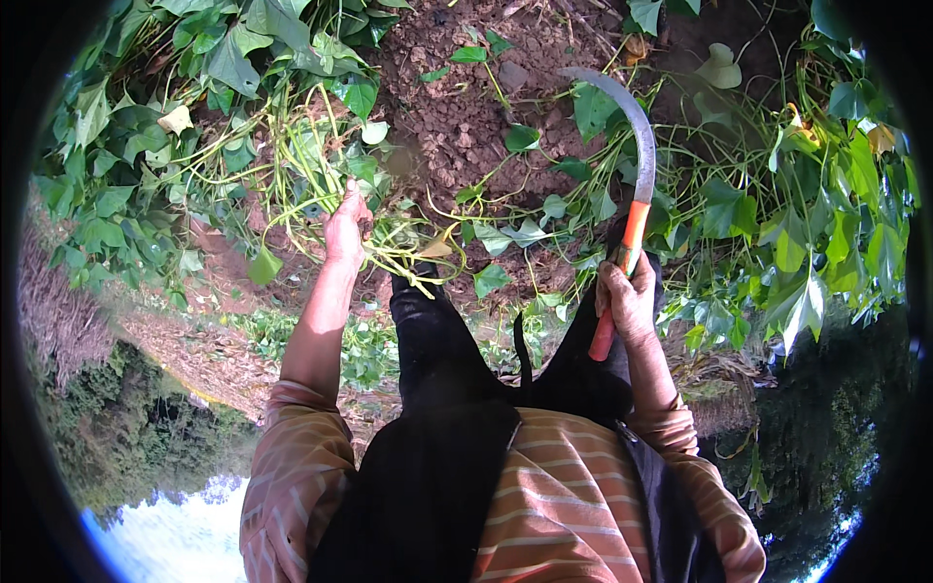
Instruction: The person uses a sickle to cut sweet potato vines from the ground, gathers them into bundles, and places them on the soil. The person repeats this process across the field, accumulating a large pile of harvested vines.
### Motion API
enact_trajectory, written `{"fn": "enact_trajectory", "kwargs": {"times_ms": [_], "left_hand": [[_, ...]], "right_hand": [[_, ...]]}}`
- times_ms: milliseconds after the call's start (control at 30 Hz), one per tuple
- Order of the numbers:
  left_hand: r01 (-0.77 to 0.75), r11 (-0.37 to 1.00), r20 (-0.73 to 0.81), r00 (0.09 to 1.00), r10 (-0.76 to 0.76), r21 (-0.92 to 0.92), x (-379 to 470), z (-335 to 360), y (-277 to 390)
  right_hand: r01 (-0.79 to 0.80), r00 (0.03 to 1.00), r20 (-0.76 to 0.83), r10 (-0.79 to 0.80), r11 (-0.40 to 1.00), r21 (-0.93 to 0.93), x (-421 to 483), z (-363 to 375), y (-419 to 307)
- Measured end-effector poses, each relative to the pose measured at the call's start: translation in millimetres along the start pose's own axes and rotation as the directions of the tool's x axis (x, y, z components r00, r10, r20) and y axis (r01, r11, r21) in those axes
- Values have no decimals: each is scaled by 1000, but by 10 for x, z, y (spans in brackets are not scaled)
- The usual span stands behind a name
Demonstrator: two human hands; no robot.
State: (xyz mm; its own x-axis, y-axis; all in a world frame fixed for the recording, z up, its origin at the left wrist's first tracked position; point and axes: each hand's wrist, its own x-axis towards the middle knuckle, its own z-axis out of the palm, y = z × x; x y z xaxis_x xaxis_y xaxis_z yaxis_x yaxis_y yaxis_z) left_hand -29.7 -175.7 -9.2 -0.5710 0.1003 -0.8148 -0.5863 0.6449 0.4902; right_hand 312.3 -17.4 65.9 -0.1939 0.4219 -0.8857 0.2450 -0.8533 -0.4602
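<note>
My left hand (pixel 348 222) is closed around a bundle of leafy green vines (pixel 310 171), whose stem ends stick out below the fist over my left leg. In my right hand (pixel 628 295) is a sickle with an orange-red handle (pixel 602 335). Its curved metal blade (pixel 641 138) points up and bends to the left, above vines and reddish soil. The blade and the bundle are apart.
Dense leafy vines (pixel 794 211) spread on the right, and more foliage (pixel 146 138) covers the left. Between them runs bare, clumpy reddish soil (pixel 455 109) with a few trailing stems. My legs in dark trousers (pixel 437 342) stand below. Trees show at the lower edges.
</note>
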Motion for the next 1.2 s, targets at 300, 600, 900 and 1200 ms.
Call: {"fn": "enact_trajectory", "kwargs": {"times_ms": [300, 600, 900, 1200], "left_hand": [[-99, 984, -110, 987, 115, 145, 370, 154, -209], [31, 884, -339, 929, 146, 466, 0, 856, -91], [-513, 732, -77, 794, 603, 449, -1723, 342, 4363], [-485, 567, -597, 109, 795, 666, -1612, -2873, 5080]], "right_hand": [[31, 999, -4, -32, 958, 284, 179, 273, 65], [-3, 986, 162, -42, 962, 271, 891, -623, -531], [19, 998, -67, -1, 962, 271, 852, -737, -491], [264, 955, -227, -192, 898, 351, 1141, 50, -35]]}}
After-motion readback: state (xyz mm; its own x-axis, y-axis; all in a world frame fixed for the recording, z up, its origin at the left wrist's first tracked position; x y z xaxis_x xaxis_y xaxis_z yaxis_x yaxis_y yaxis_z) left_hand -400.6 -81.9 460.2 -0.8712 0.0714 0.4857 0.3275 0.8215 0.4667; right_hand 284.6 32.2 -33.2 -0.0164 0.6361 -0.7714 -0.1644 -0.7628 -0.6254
